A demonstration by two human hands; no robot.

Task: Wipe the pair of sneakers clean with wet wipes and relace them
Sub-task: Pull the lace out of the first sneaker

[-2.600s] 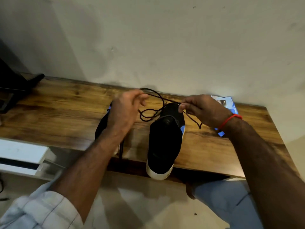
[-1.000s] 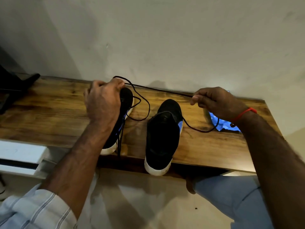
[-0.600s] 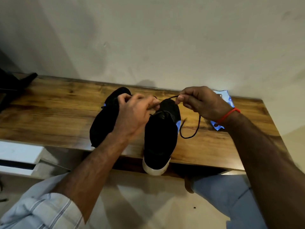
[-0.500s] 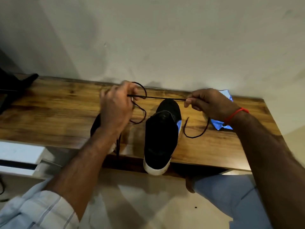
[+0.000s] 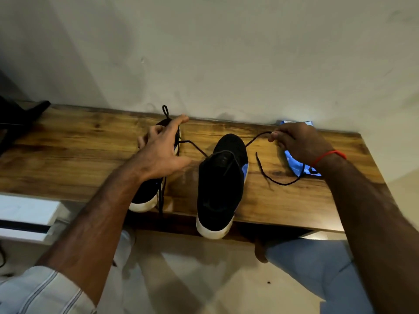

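Observation:
Two black sneakers with white soles stand on a wooden table, toes hanging over the near edge. The right sneaker has a black lace running out both ways from its top. My right hand pinches one end of it up and to the right, and the loose tail curls on the wood. My left hand holds the other end, which loops above my fingers. That hand covers much of the left sneaker.
A blue wet-wipe pack lies behind my right wrist near the wall. A dark object sits at the table's far left. A white unit stands below the left edge. My knee is under the table.
My hands have spread apart, drawing the lace out to both sides of the right sneaker. The left hand moved left over the left sneaker, the right hand further right.

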